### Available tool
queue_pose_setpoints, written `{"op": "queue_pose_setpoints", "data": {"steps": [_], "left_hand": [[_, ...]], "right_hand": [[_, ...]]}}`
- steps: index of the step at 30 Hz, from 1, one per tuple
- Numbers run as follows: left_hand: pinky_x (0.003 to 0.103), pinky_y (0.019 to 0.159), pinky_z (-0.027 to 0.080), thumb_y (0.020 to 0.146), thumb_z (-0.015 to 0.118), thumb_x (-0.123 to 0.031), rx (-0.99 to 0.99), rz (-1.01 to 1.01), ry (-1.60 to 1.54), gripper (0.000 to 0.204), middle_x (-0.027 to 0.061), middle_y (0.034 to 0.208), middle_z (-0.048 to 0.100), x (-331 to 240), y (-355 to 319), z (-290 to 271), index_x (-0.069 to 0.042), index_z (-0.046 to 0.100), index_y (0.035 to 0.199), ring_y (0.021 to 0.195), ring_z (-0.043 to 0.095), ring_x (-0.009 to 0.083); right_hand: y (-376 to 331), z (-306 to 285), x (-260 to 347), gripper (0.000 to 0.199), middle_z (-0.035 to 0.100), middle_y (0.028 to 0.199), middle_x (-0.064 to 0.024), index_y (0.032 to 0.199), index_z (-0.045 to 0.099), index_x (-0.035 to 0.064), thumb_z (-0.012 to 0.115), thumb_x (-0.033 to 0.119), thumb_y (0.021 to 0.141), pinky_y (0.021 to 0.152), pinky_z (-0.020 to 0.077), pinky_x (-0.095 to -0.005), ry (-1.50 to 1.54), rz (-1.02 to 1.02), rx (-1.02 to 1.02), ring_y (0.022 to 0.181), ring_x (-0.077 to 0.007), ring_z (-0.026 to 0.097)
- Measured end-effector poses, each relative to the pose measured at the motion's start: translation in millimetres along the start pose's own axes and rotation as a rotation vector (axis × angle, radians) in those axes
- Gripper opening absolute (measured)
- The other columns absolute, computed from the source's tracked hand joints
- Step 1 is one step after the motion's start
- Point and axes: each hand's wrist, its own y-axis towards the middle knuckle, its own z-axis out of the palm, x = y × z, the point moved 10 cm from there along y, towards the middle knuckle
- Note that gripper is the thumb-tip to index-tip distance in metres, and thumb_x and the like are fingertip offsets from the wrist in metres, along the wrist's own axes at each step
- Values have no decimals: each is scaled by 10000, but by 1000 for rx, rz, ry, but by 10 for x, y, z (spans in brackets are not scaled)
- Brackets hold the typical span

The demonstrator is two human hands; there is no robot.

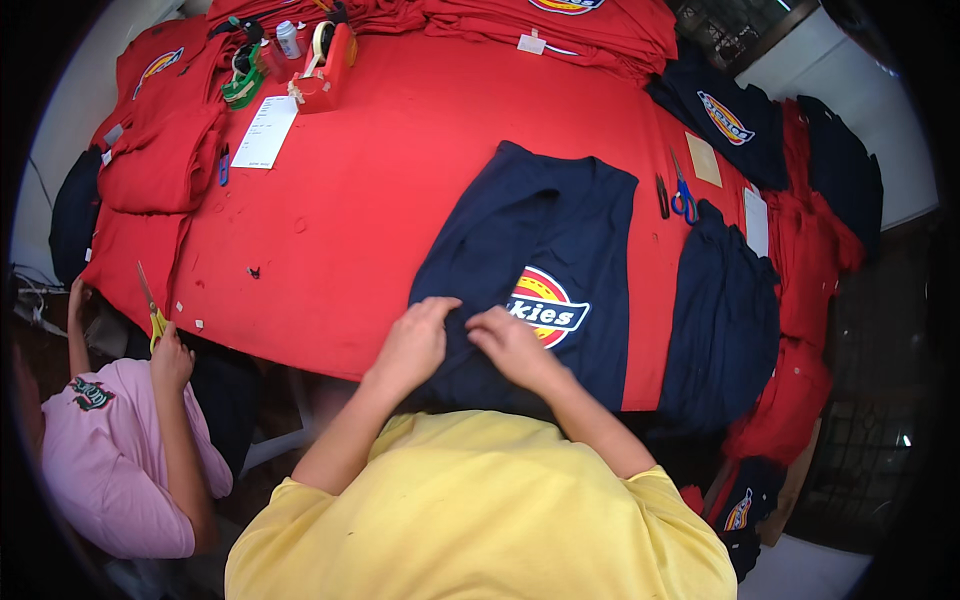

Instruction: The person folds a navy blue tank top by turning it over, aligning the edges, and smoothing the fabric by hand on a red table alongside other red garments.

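Note:
A navy garment (585, 215), likely a T-shirt, lies partly folded on the red-covered table in front of me. Its printed logo (545, 308) in red, yellow and white is partly covered by a fold of cloth. My left hand (413, 340) is closed on the fabric at the garment's left side, fingers bent toward the middle. Just to the right, my right hand (513, 345) pinches the same cloth beside the logo. The fingertips of both hands are close together, and the cloth under them is partly hidden.
A co-worker's hand (172, 360) at the left holds yellow scissors (157, 322). More navy cloth (722, 310) lies to the right, near blue-handled scissors (684, 200). A red tape dispenser (325, 70), a paper sheet (265, 132) and stacked red garments (570, 45) lie farther back.

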Motion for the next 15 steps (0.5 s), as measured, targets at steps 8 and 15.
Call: {"op": "queue_pose_setpoints", "data": {"steps": [8,15], "left_hand": [[306,816,517,850,558,57,175,-137,-194,284,106,1078,635,253,23,34,-14,618,1118,867,644,202],[398,737,488,731,740,-74,-2,139,236,246,105,913,541,-141,-20,22,-53,657,962,873,576,295]], "right_hand": [[-171,55,30,64,555,868,-110,895,606,34,633,54,841,630,493,-380,-140,-83,-149,743,-315,607],[-68,-537,-125,105,620,925,-113,950,652,8,583,34,876,746,491,-339,85,55,-170,816,-271,631]]}}
